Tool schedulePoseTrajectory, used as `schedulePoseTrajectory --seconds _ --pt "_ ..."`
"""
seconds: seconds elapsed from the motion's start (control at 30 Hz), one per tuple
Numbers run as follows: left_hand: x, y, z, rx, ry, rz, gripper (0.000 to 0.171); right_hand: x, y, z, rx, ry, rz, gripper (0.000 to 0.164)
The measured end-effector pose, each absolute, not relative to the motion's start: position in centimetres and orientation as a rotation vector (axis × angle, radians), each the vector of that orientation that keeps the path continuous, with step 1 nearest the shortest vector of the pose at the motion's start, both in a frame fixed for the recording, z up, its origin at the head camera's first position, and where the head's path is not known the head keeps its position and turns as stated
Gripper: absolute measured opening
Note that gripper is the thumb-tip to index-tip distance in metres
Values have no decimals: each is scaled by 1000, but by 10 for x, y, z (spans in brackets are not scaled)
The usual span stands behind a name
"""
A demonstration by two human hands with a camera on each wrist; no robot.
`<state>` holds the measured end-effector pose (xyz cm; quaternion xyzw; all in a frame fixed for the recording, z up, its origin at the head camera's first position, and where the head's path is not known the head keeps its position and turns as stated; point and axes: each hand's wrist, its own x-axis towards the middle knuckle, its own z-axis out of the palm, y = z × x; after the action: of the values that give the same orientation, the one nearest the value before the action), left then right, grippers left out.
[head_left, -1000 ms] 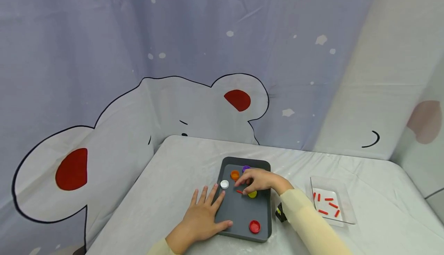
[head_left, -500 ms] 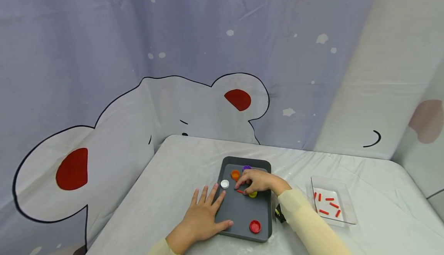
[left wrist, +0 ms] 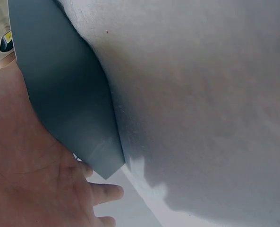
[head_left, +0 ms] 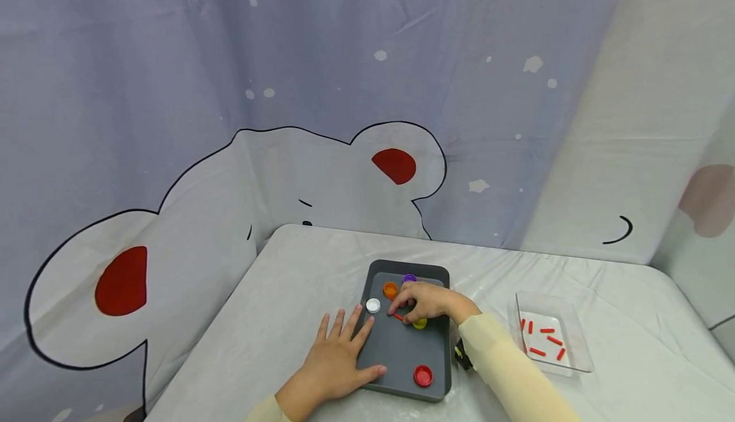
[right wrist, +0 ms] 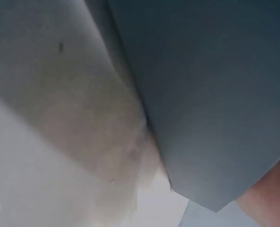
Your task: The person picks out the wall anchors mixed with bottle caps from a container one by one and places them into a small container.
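My left hand (head_left: 333, 361) lies with fingers spread over the left edge of a dark grey tray (head_left: 396, 358), thumb reaching onto its floor. In the left wrist view, the palm (left wrist: 31, 156) shows beside the tray's grey side (left wrist: 73, 90). Over the tray's upper half, my right hand (head_left: 427, 301) pinches a short red stick (head_left: 398, 316) lengthwise between thumb and index fingertip. Round caps sit around it: white (head_left: 373, 306), orange (head_left: 390, 290), purple (head_left: 409, 278) and yellow (head_left: 420, 324), the last two partly hidden by the hand. A red cap (head_left: 423, 376) lies near the front.
A clear plastic box (head_left: 577, 339) with several red sticks (head_left: 554, 340) stands right of the tray on the white-covered table (head_left: 310, 269). A small black object (head_left: 462, 355) is beside the right forearm. A printed curtain (head_left: 321, 45) hangs behind.
The right hand's thumb and index finger have closed slightly on the red stick, which tilts a little. The left hand stays in place.
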<state>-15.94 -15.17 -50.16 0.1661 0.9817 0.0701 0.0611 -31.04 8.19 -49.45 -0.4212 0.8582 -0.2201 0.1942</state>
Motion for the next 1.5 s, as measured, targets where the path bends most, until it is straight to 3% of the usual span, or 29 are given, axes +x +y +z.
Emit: schedulePoseTrajectory --seconds 1.5 --pt "-157 -152 -500 496 2983 211 93 -314 83 -500 -1192 2423 -711 26"
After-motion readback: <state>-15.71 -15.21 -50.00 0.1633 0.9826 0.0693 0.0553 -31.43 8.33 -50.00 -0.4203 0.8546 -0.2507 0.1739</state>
